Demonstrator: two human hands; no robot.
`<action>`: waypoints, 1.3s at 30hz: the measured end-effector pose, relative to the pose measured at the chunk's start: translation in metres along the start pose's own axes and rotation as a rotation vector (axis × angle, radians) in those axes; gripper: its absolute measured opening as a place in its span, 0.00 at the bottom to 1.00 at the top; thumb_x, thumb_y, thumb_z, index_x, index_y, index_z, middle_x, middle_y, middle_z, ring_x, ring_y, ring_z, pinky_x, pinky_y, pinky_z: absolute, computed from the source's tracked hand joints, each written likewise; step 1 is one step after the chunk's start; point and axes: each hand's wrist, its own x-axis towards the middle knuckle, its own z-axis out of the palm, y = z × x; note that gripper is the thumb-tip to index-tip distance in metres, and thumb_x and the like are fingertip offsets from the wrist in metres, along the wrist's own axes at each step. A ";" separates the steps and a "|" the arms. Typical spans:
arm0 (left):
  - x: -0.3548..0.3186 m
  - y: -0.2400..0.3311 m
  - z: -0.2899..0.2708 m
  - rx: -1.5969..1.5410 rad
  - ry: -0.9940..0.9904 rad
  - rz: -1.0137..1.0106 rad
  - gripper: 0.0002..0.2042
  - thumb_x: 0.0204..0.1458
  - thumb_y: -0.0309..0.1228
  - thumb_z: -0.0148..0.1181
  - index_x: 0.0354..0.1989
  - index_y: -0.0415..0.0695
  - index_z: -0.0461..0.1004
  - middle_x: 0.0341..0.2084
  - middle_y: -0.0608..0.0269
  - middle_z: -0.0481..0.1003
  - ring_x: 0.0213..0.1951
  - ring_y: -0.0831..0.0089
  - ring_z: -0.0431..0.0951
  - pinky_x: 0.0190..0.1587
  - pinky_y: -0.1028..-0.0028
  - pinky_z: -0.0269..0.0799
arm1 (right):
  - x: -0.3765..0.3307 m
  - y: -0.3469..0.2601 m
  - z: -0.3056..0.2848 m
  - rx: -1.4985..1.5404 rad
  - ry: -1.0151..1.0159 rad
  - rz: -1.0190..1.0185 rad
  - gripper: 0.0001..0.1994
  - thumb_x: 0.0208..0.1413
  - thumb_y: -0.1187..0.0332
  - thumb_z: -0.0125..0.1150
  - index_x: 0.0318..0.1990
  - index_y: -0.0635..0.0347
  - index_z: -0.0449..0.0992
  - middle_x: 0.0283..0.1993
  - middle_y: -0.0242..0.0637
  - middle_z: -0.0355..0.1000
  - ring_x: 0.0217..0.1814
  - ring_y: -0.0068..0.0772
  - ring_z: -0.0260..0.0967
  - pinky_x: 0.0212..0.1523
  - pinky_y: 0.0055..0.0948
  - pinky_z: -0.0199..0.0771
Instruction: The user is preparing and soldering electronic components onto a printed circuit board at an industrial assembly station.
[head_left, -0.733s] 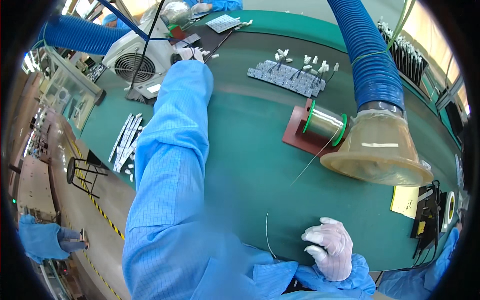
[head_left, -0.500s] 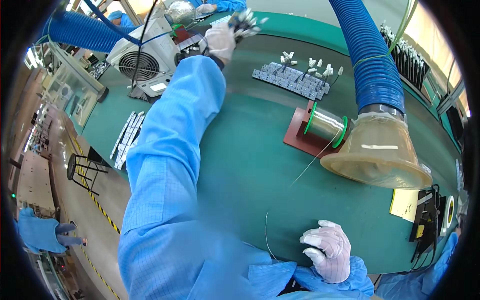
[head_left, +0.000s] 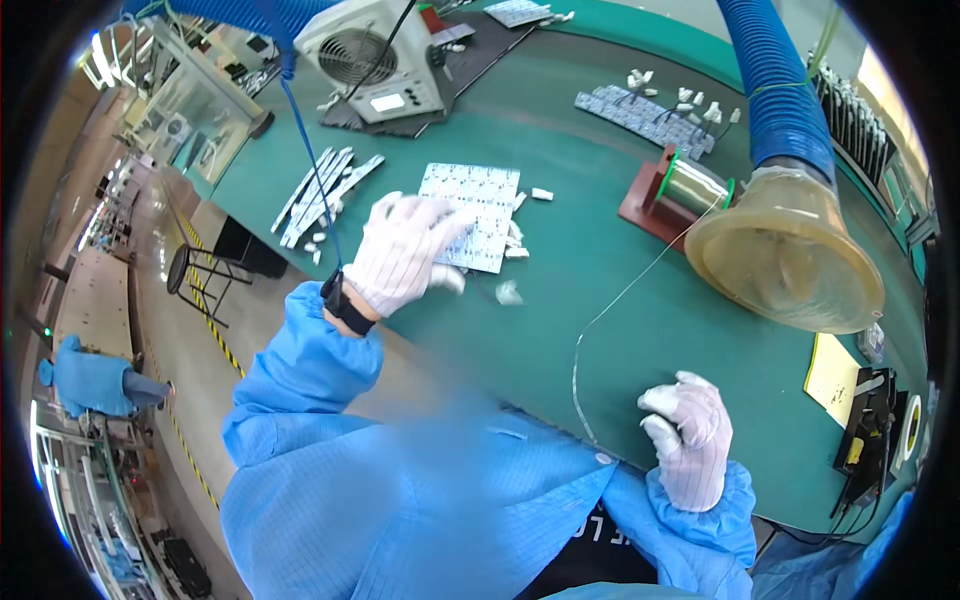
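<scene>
My left hand (head_left: 400,250), in a white striped glove with a black strap at the wrist, is over the left side of a white circuit board panel (head_left: 487,195). Its fingers are stretched and spread, with the fingertips on or just above the panel. Small white connectors (head_left: 515,240) with leads lie along the panel's right edge, and a blurred one (head_left: 508,293) is just below it. My right hand (head_left: 692,440), gloved too, rests near the bench's front edge. Its fingers are loosely bent and apart, and nothing shows between them. Solder wire (head_left: 577,360) trails down to its left.
A solder spool (head_left: 697,190) sits on a red-brown stand beside a fume hood (head_left: 785,250) on a blue hose. Narrow board strips (head_left: 320,195) lie at left, another board panel (head_left: 640,115) at the back. A white fan unit (head_left: 375,60) stands at far left; yellow paper (head_left: 832,375) lies at right.
My left hand has come back from the far side of the bench, where it held a board with a bunch of white connectors. A panel now lies under it. The view has shifted.
</scene>
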 end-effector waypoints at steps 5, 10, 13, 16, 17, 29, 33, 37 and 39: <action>-0.046 -0.021 -0.004 -0.356 0.141 -0.347 0.31 0.42 0.44 0.66 0.56 0.47 0.66 0.49 0.52 0.72 0.51 0.54 0.72 0.54 0.62 0.67 | 0.001 -0.004 0.004 0.005 -0.055 0.016 0.07 0.46 0.72 0.61 0.34 0.60 0.75 0.33 0.37 0.75 0.38 0.40 0.73 0.53 0.45 0.70; -0.053 -0.044 0.046 -0.483 0.063 -0.486 0.26 0.45 0.47 0.64 0.52 0.49 0.70 0.44 0.54 0.75 0.42 0.57 0.76 0.47 0.63 0.70 | 0.033 -0.053 -0.013 -0.054 -0.143 -0.052 0.09 0.45 0.70 0.63 0.36 0.59 0.76 0.36 0.38 0.75 0.43 0.44 0.72 0.52 0.43 0.70; -0.057 -0.046 0.074 -0.597 0.178 -0.431 0.25 0.40 0.43 0.69 0.48 0.50 0.71 0.41 0.57 0.75 0.43 0.58 0.75 0.48 0.64 0.70 | 0.084 -0.078 0.000 -0.164 -0.227 -0.300 0.13 0.45 0.69 0.65 0.40 0.57 0.76 0.45 0.41 0.73 0.47 0.46 0.71 0.51 0.41 0.70; -0.054 -0.030 0.063 -0.734 0.303 -0.435 0.25 0.36 0.36 0.72 0.45 0.46 0.70 0.38 0.61 0.72 0.44 0.60 0.72 0.49 0.66 0.69 | 0.139 -0.070 0.039 -0.256 -0.129 -0.423 0.18 0.46 0.66 0.66 0.46 0.56 0.74 0.50 0.44 0.71 0.50 0.45 0.70 0.52 0.38 0.70; -0.056 -0.025 0.058 -0.761 0.360 -0.429 0.26 0.35 0.35 0.72 0.45 0.45 0.70 0.38 0.60 0.71 0.43 0.60 0.72 0.48 0.66 0.68 | 0.157 -0.061 0.057 -0.219 -0.109 -0.340 0.19 0.48 0.64 0.65 0.48 0.57 0.73 0.50 0.45 0.71 0.50 0.46 0.70 0.52 0.38 0.70; -0.054 -0.089 0.034 -1.090 0.287 -0.549 0.28 0.54 0.45 0.56 0.58 0.39 0.63 0.51 0.48 0.69 0.50 0.58 0.73 0.54 0.67 0.68 | 0.252 -0.051 0.182 -0.104 -0.542 -0.022 0.36 0.48 0.34 0.54 0.38 0.67 0.78 0.32 0.54 0.75 0.38 0.52 0.72 0.40 0.41 0.70; -0.040 -0.120 0.031 -0.419 0.129 0.042 0.16 0.60 0.33 0.45 0.51 0.40 0.72 0.48 0.50 0.73 0.48 0.57 0.74 0.52 0.69 0.68 | 0.257 -0.066 0.202 -0.100 -0.439 -0.124 0.31 0.50 0.41 0.59 0.39 0.69 0.77 0.33 0.53 0.74 0.34 0.46 0.72 0.38 0.39 0.70; -0.019 -0.107 0.060 -0.758 0.097 -0.598 0.17 0.49 0.43 0.59 0.37 0.42 0.79 0.35 0.50 0.78 0.41 0.57 0.77 0.47 0.66 0.71 | 0.259 -0.055 0.234 -0.140 -0.319 0.012 0.29 0.49 0.43 0.59 0.36 0.68 0.78 0.34 0.57 0.74 0.38 0.54 0.72 0.39 0.41 0.69; -0.015 -0.126 0.059 -0.848 0.070 -0.358 0.17 0.48 0.43 0.59 0.39 0.43 0.79 0.35 0.50 0.79 0.40 0.60 0.78 0.46 0.66 0.71 | 0.250 -0.066 0.222 -0.052 -0.292 0.076 0.28 0.48 0.44 0.61 0.33 0.67 0.78 0.32 0.57 0.74 0.38 0.55 0.72 0.39 0.42 0.69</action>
